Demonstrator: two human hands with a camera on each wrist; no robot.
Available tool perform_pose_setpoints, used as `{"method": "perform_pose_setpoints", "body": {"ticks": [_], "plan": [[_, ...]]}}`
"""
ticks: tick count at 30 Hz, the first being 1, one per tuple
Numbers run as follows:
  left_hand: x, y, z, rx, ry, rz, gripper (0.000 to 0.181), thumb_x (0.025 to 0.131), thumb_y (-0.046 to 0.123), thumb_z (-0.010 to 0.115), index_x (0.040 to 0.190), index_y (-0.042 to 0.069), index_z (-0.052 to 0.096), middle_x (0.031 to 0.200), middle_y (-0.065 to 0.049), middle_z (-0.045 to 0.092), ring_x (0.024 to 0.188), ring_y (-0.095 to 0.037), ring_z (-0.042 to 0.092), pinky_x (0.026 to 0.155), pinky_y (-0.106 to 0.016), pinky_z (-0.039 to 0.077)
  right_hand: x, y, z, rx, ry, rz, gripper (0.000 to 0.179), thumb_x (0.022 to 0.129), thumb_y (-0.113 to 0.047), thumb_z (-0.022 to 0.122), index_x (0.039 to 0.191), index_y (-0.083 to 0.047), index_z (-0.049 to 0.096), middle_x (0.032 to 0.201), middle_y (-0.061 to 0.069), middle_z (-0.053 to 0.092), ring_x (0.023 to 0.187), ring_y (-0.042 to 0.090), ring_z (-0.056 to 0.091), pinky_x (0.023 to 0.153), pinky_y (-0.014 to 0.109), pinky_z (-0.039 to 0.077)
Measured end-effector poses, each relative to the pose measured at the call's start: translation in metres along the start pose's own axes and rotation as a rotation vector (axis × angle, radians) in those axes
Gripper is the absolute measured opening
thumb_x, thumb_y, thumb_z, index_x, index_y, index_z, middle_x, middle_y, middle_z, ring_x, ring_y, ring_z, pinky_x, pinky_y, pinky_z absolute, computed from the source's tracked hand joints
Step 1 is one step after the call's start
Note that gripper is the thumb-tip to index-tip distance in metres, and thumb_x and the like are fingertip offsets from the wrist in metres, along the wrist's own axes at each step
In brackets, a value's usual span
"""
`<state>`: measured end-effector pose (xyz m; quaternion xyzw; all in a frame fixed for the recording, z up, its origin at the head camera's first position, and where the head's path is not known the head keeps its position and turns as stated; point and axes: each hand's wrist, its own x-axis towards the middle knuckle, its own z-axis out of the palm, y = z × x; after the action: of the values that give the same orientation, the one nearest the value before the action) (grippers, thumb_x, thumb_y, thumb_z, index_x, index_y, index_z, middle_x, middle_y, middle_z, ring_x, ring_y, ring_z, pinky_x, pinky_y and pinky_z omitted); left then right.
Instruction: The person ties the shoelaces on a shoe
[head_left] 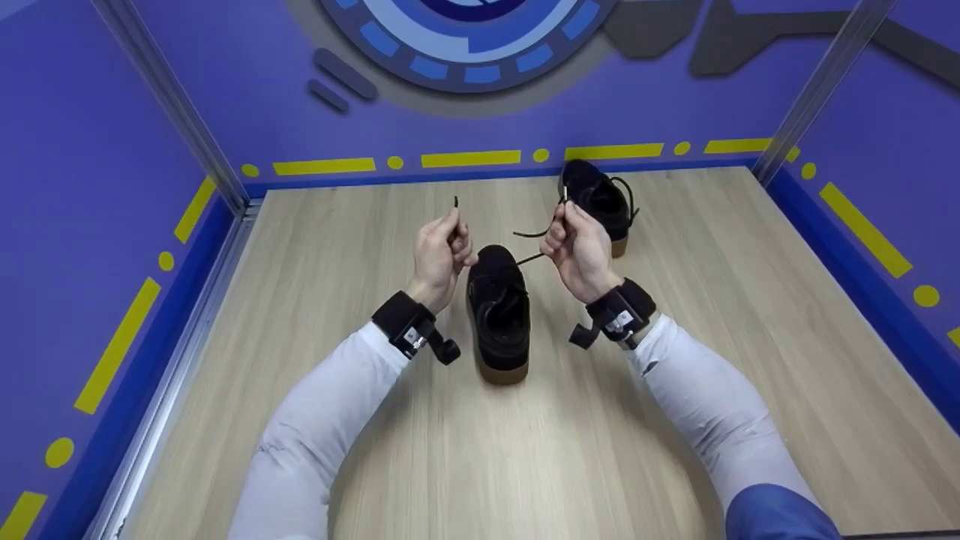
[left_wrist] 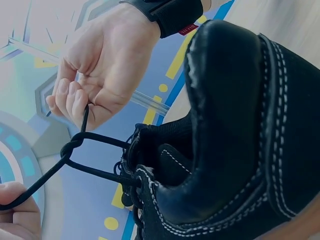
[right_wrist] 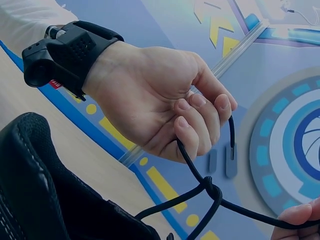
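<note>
The lace of a black shoe [head_left: 501, 322] with a tan sole is pulled between both hands, the shoe's toe pointing away. My left hand [head_left: 439, 259] pinches one end, its tip [right_wrist: 232, 137] sticking out past the fingers. The other end is pinched in my right hand [head_left: 581, 251], a pale tip showing above the thumb. In the left wrist view, the lace strands cross in a twisted half-knot [left_wrist: 70, 147] held off the shoe. That view shows my right hand [left_wrist: 110, 65] almost whole, but only part of my left hand [left_wrist: 20, 220] at the edge.
A second black shoe [head_left: 581, 180] with loose laces lies near the back wall, just beyond my right hand. Both shoes are on a wooden table [head_left: 487, 457] bounded by blue-purple walls [head_left: 247, 112]. A dark camera strap [head_left: 622, 311] circles each wrist.
</note>
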<state>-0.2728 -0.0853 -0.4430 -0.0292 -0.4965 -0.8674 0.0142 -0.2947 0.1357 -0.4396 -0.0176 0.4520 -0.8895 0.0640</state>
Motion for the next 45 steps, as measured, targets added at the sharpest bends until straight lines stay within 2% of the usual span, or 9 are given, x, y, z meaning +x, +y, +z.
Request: {"method": "perform_pose_setpoints", "body": {"ticks": [11, 24, 45], "plan": [[-0.001, -0.002, -0.011, 0.006, 0.016, -0.019, 0.043, 0.119, 0.019, 0.045, 0.078, 0.013, 0.057, 0.060, 0.010, 0.039, 0.052, -0.006, 0.034, 0.055, -0.022, 0.038, 0.000, -0.004, -0.011, 0.000, 0.014, 0.008, 0.036, 0.124, -0.028, 0.035, 0.097, -0.015, 0.055, 0.069, -0.007, 0.046, 0.061, 0.009, 0.039, 0.060, 0.022, 0.037], [-0.002, 0.003, -0.017, 0.024, 0.028, -0.009, 0.045, 0.119, 0.019, 0.045, 0.076, 0.014, 0.057, 0.060, 0.009, 0.039, 0.051, -0.006, 0.035, 0.055, -0.023, 0.041, 0.000, -0.002, -0.010, -0.001, 0.032, 0.007, 0.038, 0.124, -0.028, 0.037, 0.095, -0.016, 0.058, 0.067, -0.007, 0.046, 0.061, 0.009, 0.039, 0.060, 0.023, 0.037], [-0.006, -0.001, -0.026, 0.038, 0.044, -0.020, 0.046, 0.118, 0.017, 0.046, 0.074, 0.013, 0.058, 0.058, 0.009, 0.038, 0.051, -0.005, 0.033, 0.054, -0.021, 0.039, -0.005, -0.002, -0.024, 0.007, 0.053, -0.009, 0.037, 0.124, -0.026, 0.036, 0.095, -0.015, 0.057, 0.066, -0.008, 0.046, 0.060, 0.009, 0.037, 0.060, 0.022, 0.035]]}}
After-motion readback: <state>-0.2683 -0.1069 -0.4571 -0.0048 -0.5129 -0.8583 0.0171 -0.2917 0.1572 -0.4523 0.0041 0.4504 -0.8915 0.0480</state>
